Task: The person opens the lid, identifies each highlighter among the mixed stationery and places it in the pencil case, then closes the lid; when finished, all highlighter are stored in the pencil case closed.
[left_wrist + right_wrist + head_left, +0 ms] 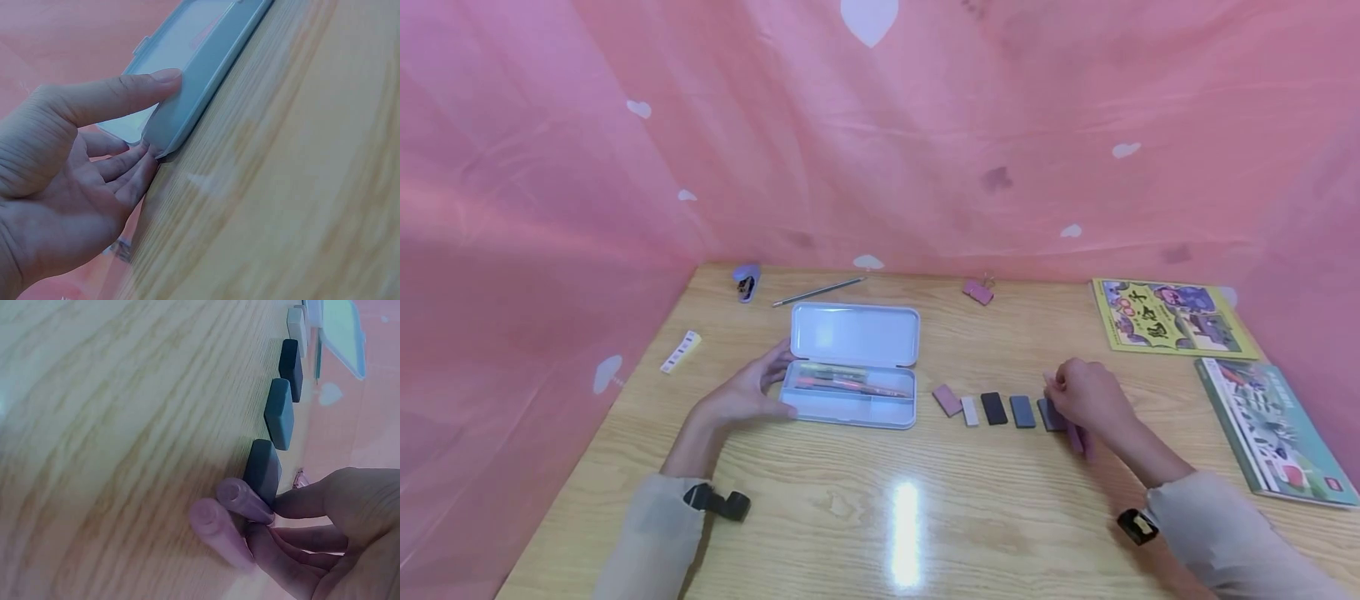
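Note:
A pale blue pencil case (850, 412) lies with its lid raised, several pens (842, 383) inside. My left hand (748, 387) grips its left end; in the left wrist view the thumb (165, 76) presses the front wall and the fingers reach behind the corner. My right hand (1086, 396) is at the right end of a row of erasers. In the right wrist view its fingertips pinch the far end of a short purple cylinder (240, 497), beside a pink cylinder (219, 531). The dark grey eraser (262, 472) is right by them.
A pink eraser (947, 400), white eraser (970, 412), black eraser (994, 408) and blue eraser (1022, 412) form the row. Behind are a stapler (747, 282), a pencil (820, 292) and a pink binder clip (978, 292). A yellow book (1172, 317) and a green book (1277, 429) lie right.

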The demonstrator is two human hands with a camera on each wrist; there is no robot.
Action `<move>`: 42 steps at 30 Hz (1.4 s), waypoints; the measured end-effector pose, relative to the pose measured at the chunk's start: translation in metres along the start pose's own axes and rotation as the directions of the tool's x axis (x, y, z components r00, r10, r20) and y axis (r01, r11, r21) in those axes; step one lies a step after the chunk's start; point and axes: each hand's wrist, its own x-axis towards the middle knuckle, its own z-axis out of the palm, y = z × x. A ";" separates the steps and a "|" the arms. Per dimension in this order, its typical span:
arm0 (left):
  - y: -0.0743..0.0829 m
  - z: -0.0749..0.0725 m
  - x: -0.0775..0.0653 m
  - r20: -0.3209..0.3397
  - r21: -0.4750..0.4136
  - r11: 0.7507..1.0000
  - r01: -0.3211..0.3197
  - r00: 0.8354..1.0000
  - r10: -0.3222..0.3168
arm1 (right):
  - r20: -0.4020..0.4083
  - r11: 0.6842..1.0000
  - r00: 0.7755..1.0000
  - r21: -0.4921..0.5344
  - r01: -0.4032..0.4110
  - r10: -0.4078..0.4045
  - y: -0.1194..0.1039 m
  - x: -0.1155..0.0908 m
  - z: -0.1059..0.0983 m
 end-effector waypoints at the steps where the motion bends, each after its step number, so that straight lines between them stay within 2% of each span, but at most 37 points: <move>1: 0.000 0.000 0.000 -0.002 0.001 1.000 0.001 1.000 -0.001 | 0.001 1.000 1.000 0.000 -0.001 0.001 0.000 0.001 -0.001; 7: 0.000 0.000 -0.001 -0.003 0.026 1.000 0.013 1.000 -0.013 | -0.038 1.000 0.999 0.023 0.016 -0.015 -0.005 0.003 -0.013; 13: 0.000 0.000 -0.003 -0.016 0.040 0.999 0.021 1.000 -0.020 | -0.042 0.997 0.998 0.061 0.042 -0.039 -0.024 0.009 -0.029; 17: -0.001 0.000 -0.001 -0.017 0.042 0.999 0.018 1.000 -0.017 | -0.070 0.992 0.991 0.055 0.118 -0.114 -0.042 0.019 -0.029; 24: -0.004 0.000 0.002 -0.011 0.015 1.000 0.002 1.000 -0.002 | -0.116 0.955 0.956 0.096 0.281 -0.269 -0.103 0.044 -0.018; 32: -0.004 0.001 0.002 -0.016 0.012 1.000 0.014 1.000 -0.014 | -0.086 0.870 0.889 0.186 0.457 -0.449 -0.178 0.065 0.001; 36: -0.003 0.002 0.003 -0.012 -0.005 1.000 0.016 1.000 -0.016 | -0.056 0.842 0.866 0.212 0.496 -0.497 -0.195 0.072 0.015; 42: 0.000 0.002 0.002 -0.007 -0.005 1.000 0.019 1.000 -0.019 | -0.010 0.840 0.856 0.192 0.508 -0.516 -0.201 0.076 0.039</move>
